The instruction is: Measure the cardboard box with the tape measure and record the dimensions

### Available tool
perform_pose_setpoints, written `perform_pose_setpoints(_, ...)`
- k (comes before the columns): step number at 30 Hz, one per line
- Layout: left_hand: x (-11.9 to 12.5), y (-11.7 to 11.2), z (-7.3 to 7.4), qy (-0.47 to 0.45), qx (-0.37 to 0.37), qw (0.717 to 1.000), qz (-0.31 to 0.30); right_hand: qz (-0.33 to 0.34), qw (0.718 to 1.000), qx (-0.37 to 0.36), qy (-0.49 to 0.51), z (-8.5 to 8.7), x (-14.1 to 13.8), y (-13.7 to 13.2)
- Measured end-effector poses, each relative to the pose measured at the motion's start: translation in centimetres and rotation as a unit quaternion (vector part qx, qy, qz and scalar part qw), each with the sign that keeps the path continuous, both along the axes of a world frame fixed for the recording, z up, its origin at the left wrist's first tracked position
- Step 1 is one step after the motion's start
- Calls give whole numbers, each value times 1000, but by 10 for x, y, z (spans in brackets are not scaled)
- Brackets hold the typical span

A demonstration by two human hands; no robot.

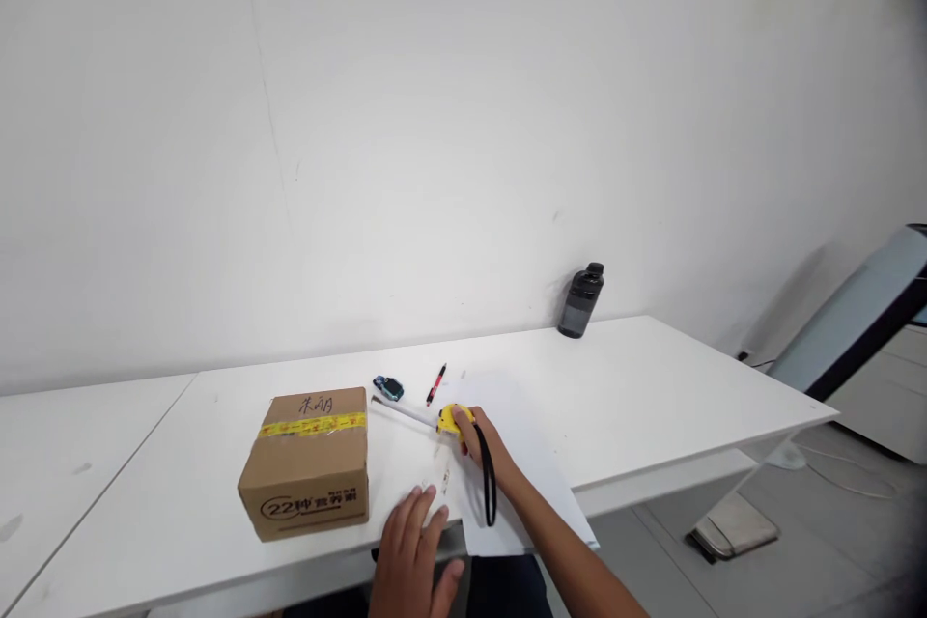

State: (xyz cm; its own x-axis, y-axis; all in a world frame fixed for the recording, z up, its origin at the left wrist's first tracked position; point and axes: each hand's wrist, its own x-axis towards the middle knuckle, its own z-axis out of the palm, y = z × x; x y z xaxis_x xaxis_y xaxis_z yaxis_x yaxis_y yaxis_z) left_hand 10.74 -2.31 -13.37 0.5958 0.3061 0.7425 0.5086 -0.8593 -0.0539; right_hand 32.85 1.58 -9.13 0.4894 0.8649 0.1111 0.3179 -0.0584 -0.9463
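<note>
My right hand (474, 435) is closed around a yellow tape measure (450, 418) with a black wrist strap (489, 483) hanging from it. Part of the white blade (406, 412) is drawn out to the left, and its end hook lies close to the back right corner of a brown cardboard box (308, 463). Yellow printed tape runs across the top of that box, with handwriting above it. At the table's front edge, my left hand (412, 550) rests with its fingers stretched out and holds nothing. Below my right hand lies white paper (521, 492).
Behind the tape measure lie a red and black pen (435, 384) and a dark watch-like object (389, 388). A dark bottle (581, 301) stands against the wall at the back of the white table (652, 386). A seam crosses the tabletop on the left.
</note>
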Motion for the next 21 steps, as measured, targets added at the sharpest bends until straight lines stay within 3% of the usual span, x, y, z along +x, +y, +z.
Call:
perform_pose_setpoints(2, 19, 9, 12, 32, -11, 999, 18, -26, 999, -17, -41, -4, 6, -11)
perform_pose_setpoints(5, 42, 26, 11, 37, -33, 998, 36, 3, 996, -15, -85, -12, 12, -31)
perform_pose_setpoints(7, 53, 37, 3, 39, -45, 997, 42, 118, 988, -13, -94, -11, 18, -42)
perform_pose_setpoints(10, 61, 45, -6, 43, -52, 996, 53, 297, 943, -73, -129, 5, 43, -42)
perform_pose_setpoints(12, 63, 44, -9, 44, -57, 996, 60, 325, 915, -135, -200, 23, 65, -25)
perform_pose_setpoints(16, 64, 41, -9, 62, -69, 993, 79, 235, 896, -154, -343, 49, 90, 44)
perform_pose_setpoints(18, 65, 40, -9, 68, -66, 992, 85, 185, 902, -148, -362, 52, 88, 83)
perform_pose_setpoints(21, 64, 41, -11, 66, -55, 992, 87, 164, 914, -145, -341, 45, 82, 125)
